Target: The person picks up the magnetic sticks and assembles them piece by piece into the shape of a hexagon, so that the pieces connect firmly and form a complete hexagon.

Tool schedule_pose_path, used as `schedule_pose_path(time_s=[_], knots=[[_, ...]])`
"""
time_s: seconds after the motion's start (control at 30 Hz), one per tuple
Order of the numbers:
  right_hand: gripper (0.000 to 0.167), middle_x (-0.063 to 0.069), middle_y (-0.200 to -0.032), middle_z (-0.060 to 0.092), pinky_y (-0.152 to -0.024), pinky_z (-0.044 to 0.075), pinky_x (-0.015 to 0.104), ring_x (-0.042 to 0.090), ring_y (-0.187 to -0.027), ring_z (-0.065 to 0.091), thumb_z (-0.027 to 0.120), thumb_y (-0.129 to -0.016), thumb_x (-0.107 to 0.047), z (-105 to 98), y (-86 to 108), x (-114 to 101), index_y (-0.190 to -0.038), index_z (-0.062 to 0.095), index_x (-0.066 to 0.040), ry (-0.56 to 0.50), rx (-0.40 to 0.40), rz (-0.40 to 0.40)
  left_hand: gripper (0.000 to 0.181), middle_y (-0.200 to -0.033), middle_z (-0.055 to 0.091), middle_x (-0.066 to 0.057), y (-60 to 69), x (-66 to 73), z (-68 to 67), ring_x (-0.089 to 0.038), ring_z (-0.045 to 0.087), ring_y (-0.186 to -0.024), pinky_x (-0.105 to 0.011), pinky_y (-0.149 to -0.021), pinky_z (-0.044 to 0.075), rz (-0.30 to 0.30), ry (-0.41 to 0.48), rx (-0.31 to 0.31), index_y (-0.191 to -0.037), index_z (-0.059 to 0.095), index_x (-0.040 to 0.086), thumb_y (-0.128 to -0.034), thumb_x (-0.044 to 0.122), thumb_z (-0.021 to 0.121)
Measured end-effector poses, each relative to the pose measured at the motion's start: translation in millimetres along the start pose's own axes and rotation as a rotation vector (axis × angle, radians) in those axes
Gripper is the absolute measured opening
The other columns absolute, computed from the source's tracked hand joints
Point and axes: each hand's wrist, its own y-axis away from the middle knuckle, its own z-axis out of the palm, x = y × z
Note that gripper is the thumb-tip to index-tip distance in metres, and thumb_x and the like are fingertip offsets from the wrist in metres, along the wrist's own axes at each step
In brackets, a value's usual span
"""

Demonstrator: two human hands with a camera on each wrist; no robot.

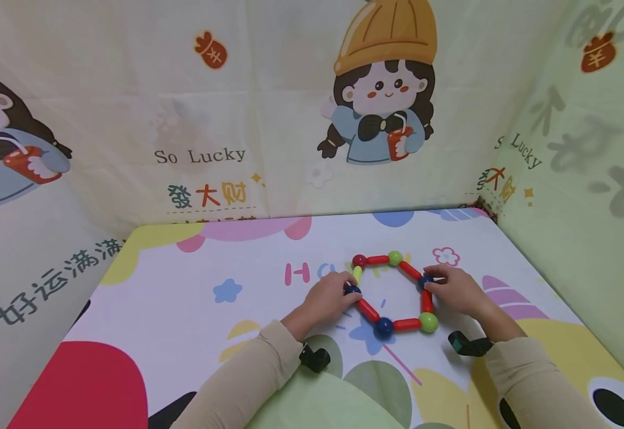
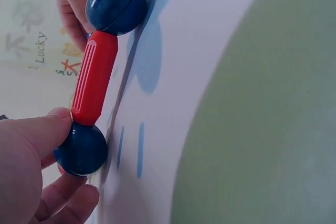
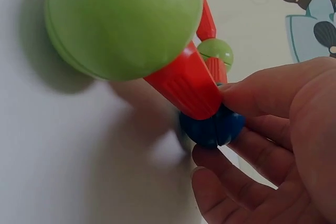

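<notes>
A closed ring of red rods and coloured balls lies on the table in the head view. My left hand pinches a dark blue ball at the ring's left corner, between thumb and fingers. A red rod joins it to another dark blue ball at the front. My right hand pinches a blue ball at the right corner. A green ball sits in front of it, joined by a red rod. At the back are a crimson ball, a second green ball and a yellow-green rod.
The table bears a printed cartoon cover with stars, flowers and letters. Behind it and to the sides hang printed cloth walls. A black wrist camera is on the left wrist, another on the right.
</notes>
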Motion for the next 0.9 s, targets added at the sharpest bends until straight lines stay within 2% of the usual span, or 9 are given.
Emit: schedule_pose_path(time_s=[0.23,0.57,0.73,0.83,0.9], knots=[[0.046,0.031,-0.131,0.054,-0.087,0.054,0.051,0.046,-0.114,0.055,0.062,-0.099,-0.017,-5.0,4.8,7.2,-0.136,0.052,0.008,-0.004,0.010,-0.002,0.033,-0.103,0.059,0.002,-2.3,5.4,6.1,-0.014,0.053,-0.092,-0.025,-0.074,0.051,-0.009,0.008,-0.023,-0.121,0.066,0.017,-0.0929,0.034,0.073],[0.046,0.031,-0.131,0.054,-0.089,0.053,0.052,0.047,-0.115,0.055,0.061,-0.099,-0.018,-10.3,7.4,8.9,-0.136,0.052,0.008,-0.015,0.011,-0.010,0.035,-0.100,0.057,0.003,-8.1,5.4,10.1,-0.013,0.053,-0.091,-0.026,-0.072,0.050,-0.015,0.002,-0.030,-0.123,0.065,0.019,-0.0930,0.036,0.072],[0.051,0.030,-0.131,0.055,-0.088,0.053,0.052,0.045,-0.114,0.056,0.061,-0.100,-0.029,-15.2,7.4,3.6,-0.136,0.052,0.008,0.013,0.031,0.001,0.051,-0.121,0.058,-0.002,-2.9,3.1,-1.2,-0.016,0.055,-0.105,-0.032,-0.083,0.054,-0.044,0.000,0.014,-0.138,0.056,0.018,-0.0927,0.035,0.072],[0.057,0.029,-0.129,0.058,-0.084,0.055,0.050,0.044,-0.111,0.057,0.061,-0.100,-0.036,-20.3,9.6,0.4,-0.135,0.053,0.008,0.061,0.066,0.007,0.059,-0.135,0.055,-0.006,4.8,1.2,-16.0,-0.021,0.053,-0.117,-0.038,-0.089,0.054,-0.049,-0.029,0.075,-0.143,0.051,0.016,-0.0917,0.036,0.073],[0.059,0.029,-0.126,0.059,-0.080,0.056,0.048,0.043,-0.109,0.058,0.061,-0.100,-0.039,-23.9,11.6,-2.1,-0.135,0.053,0.008,0.101,0.089,0.003,0.061,-0.140,0.052,-0.010,11.6,-1.8,-27.9,-0.026,0.050,-0.122,-0.043,-0.093,0.051,-0.045,-0.078,0.127,-0.143,0.051,0.014,-0.0905,0.038,0.073]])
